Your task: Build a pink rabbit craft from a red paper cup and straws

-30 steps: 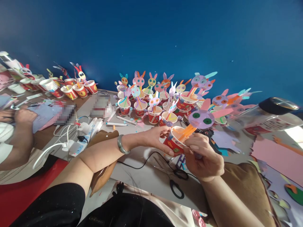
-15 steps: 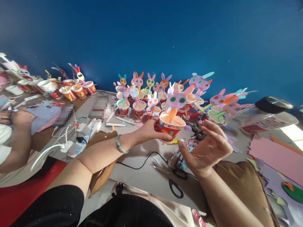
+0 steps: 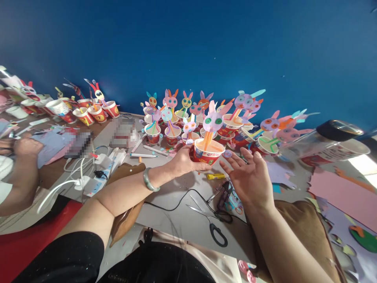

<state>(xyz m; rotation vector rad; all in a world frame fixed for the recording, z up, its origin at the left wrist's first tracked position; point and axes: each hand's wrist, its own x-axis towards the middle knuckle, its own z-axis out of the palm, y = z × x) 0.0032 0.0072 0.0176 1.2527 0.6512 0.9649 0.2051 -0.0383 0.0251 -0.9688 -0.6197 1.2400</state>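
Note:
My left hand point(image 3: 185, 162) grips a red paper cup point(image 3: 209, 152) by its side, above the table. Out of the cup rises an orange paper neck with a pinkish-purple paper rabbit head point(image 3: 213, 122) that has green eyes and long ears. My right hand point(image 3: 250, 177) is open to the right of the cup, palm turned up and fingers spread. Near its fingertips is a small purple paper disc point(image 3: 227, 153); whether they touch, I cannot tell. Below the cup lie a yellow glue stick point(image 3: 216, 177) and a pair of scissors point(image 3: 216, 232).
Behind stand several finished-looking paper-cup rabbits point(image 3: 172, 131) against a blue wall point(image 3: 182, 47). At the right are a clear bottle point(image 3: 321, 137) and pink paper sheets point(image 3: 341, 188). A white power strip point(image 3: 108, 169) lies left, beside another person's hand point(image 3: 28, 147).
My right hand has turned from a side-on curl to palm up with fingers spread. The cup has shifted slightly left and stands more upright in my left hand.

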